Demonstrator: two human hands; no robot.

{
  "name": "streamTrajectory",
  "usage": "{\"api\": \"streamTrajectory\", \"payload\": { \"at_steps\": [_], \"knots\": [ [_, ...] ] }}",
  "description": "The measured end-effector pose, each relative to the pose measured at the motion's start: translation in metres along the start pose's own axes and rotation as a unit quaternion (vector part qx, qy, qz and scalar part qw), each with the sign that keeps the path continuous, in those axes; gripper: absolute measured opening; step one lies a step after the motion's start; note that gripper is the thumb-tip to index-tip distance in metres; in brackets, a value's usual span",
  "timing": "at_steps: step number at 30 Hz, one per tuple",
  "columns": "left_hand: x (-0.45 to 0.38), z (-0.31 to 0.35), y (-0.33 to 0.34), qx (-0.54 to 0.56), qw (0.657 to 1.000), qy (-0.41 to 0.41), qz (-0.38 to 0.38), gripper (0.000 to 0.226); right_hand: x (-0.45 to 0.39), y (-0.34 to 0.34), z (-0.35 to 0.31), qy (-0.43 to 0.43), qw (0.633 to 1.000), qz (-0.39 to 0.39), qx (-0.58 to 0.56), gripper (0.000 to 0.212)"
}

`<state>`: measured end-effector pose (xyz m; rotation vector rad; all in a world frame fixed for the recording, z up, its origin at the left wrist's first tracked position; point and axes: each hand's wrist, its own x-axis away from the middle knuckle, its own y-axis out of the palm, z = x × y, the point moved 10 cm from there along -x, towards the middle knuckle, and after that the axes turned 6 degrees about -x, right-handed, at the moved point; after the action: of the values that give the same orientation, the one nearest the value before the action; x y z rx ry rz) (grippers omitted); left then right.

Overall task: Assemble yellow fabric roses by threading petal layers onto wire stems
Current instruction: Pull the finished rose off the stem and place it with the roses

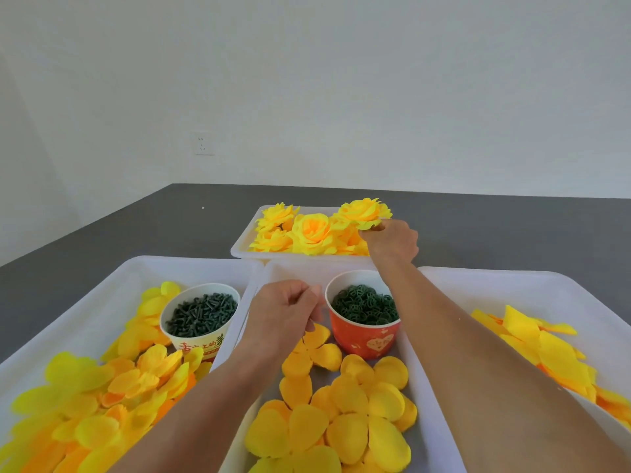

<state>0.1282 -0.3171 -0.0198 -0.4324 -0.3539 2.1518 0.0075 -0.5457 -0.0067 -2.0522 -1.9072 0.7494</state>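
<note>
pinching a finished rose [363, 209] over the far tray's rim [239, 249], right hand [392, 242]; left hand [285, 310] curled, seemingly empty.

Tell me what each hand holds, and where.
Right hand pinches a finished rose by its underside, over the far tray. Left hand: curled, contents unclear.

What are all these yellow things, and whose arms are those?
The camera sits on a person's head, so you look down at their own arms. The right hand reaches to the far tray and pinches a finished yellow rose over other roses. The left hand hovers with curled fingers; whether it holds anything is unclear. Nearer trays hold loose yellow petals. A white cup holds dark green stem pieces, and a red cup holds little green rings.
</note>
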Motion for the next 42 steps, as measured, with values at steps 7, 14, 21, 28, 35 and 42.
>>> {"api": "streamTrajectory", "payload": {
  "at_steps": [7, 14, 21, 28, 35, 42],
  "knots": [
    [0.000, -0.005, 0.001, -0.008, 1.000, -0.006, 0.000, 0.031, 0.007, 0.018, 0.000, 0.003, 0.990, -0.022, 0.138, 0.019],
    [-0.001, -0.005, -0.002, -0.013, 1.000, 0.000, 0.008, 0.030, 0.020, -0.013, -0.002, 0.001, 0.991, 0.047, 0.127, 0.050],
    [0.000, -0.003, 0.000, -0.029, 0.999, 0.014, 0.005, 0.032, 0.029, -0.015, -0.037, -0.203, 0.974, 0.025, 0.097, 0.042],
    [0.000, -0.004, 0.000, -0.037, 0.999, 0.016, 0.004, 0.030, 0.028, -0.005, -0.032, -0.230, 0.957, -0.034, 0.175, 0.041],
    [0.008, 0.005, -0.006, -0.031, 0.999, 0.012, 0.017, 0.034, 0.050, -0.026, -0.032, -0.249, 0.941, -0.052, 0.224, 0.050],
    [0.026, 0.014, -0.034, -0.098, 0.994, 0.023, 0.044, 0.029, 0.134, -0.036, -0.060, -0.301, 0.937, -0.142, 0.108, 0.027]
  ]
}}
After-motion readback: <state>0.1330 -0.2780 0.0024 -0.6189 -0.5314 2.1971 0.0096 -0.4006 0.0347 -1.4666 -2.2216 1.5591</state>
